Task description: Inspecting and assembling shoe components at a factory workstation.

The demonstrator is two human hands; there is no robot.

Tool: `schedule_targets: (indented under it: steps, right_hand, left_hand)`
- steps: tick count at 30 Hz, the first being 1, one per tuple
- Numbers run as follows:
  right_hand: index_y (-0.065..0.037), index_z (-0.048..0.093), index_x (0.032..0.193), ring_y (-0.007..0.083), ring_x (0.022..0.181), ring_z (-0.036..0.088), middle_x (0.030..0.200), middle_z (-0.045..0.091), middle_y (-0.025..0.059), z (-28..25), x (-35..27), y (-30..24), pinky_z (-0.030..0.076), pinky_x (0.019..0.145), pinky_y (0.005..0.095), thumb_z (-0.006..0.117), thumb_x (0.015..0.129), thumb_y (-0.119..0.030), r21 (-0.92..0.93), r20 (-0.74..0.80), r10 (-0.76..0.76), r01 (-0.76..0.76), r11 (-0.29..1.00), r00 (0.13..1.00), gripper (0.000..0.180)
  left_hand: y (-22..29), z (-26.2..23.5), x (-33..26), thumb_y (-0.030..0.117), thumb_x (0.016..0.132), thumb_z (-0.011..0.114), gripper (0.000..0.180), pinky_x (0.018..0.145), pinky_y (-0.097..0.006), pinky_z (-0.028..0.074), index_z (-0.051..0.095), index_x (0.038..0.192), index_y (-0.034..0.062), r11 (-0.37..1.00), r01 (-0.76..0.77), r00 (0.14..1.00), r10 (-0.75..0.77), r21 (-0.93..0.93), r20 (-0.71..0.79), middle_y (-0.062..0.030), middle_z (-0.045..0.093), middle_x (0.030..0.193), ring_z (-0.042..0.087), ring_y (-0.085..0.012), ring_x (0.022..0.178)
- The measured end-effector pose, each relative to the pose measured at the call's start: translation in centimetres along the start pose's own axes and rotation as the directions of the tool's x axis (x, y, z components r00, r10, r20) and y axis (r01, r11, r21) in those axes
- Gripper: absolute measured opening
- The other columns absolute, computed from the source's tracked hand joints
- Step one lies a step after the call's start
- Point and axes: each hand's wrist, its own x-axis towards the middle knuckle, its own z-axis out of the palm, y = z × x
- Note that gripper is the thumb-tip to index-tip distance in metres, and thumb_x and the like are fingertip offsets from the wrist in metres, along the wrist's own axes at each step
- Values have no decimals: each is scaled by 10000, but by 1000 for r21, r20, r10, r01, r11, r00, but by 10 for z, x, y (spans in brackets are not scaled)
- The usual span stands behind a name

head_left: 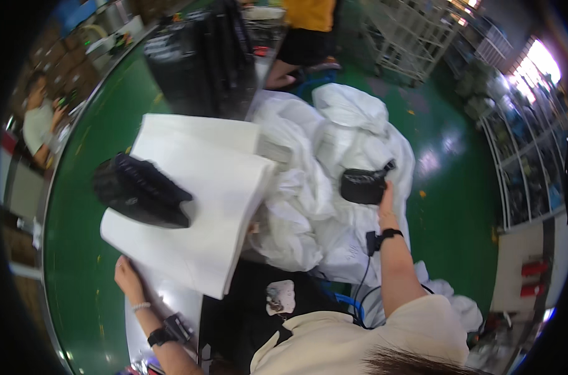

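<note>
My right hand (387, 199) is closed on the edge of a small black pouch (361, 187), held over large crumpled white sacks (302, 187). A short dark strap or tab sticks out of the pouch's upper corner. At the table's left edge, my left hand (128, 278) is curled in beside a stack of large white sheets (215, 187); whatever its fingers grip is hidden. Another black bag (146, 194), soft and bulging, lies on those sheets. Both wrists carry dark strapped devices, the right one with a cable.
Shiny black bundles (196, 62) stand piled beyond the sheets. Past them is a person in a yellow top (309, 15); another person (39, 122) works at the far left. A wire cart (409, 37) stands at the back, a loaded rack (521, 144) along the right.
</note>
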Motion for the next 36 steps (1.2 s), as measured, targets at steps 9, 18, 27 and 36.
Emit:
schedule_targets:
  steps: [9, 18, 27, 36]
  right_hand:
    - [-38, 606, 1088, 205, 917, 600, 1043, 624, 69, 26, -54, -53, 481, 815, 344, 544, 848, -401, 248, -254, 59, 7, 969, 966, 439]
    - [-158, 600, 1126, 261, 1089, 561, 1182, 596, 49, 24, -67, -104, 420, 981, 444, 451, 884, -439, 576, -17, 114, -83, 813, 993, 400]
    - [-167, 632, 1082, 273, 1064, 578, 1150, 618, 40, 14, -86, -123, 426, 970, 481, 488, 849, -462, 569, 126, 144, -191, 800, 981, 404]
    - [-153, 629, 1094, 283, 1065, 582, 1144, 624, 59, -14, -88, -128, 420, 973, 503, 474, 854, -443, 544, 212, 122, -221, 810, 970, 407]
  left_hand:
    - [17, 7, -2, 236, 945, 440, 359, 733, -399, 447, 615, 930, -78, 1000, 9, 1000, -9, -14, -2, -234, 628, 904, 594, -371, 825]
    - [21, 2, -7, 203, 930, 454, 324, 711, -399, 438, 602, 887, -83, 996, -31, 999, 30, -85, -17, -226, 611, 869, 570, -385, 790]
    - [21, 3, -8, 210, 932, 422, 331, 718, -432, 426, 610, 872, -56, 995, -11, 1000, 9, -100, -17, -227, 592, 873, 559, -387, 812]
    - [22, 4, -8, 220, 932, 427, 333, 733, -423, 437, 623, 903, -48, 996, -80, 997, 79, -45, -16, -207, 602, 889, 573, -370, 823]
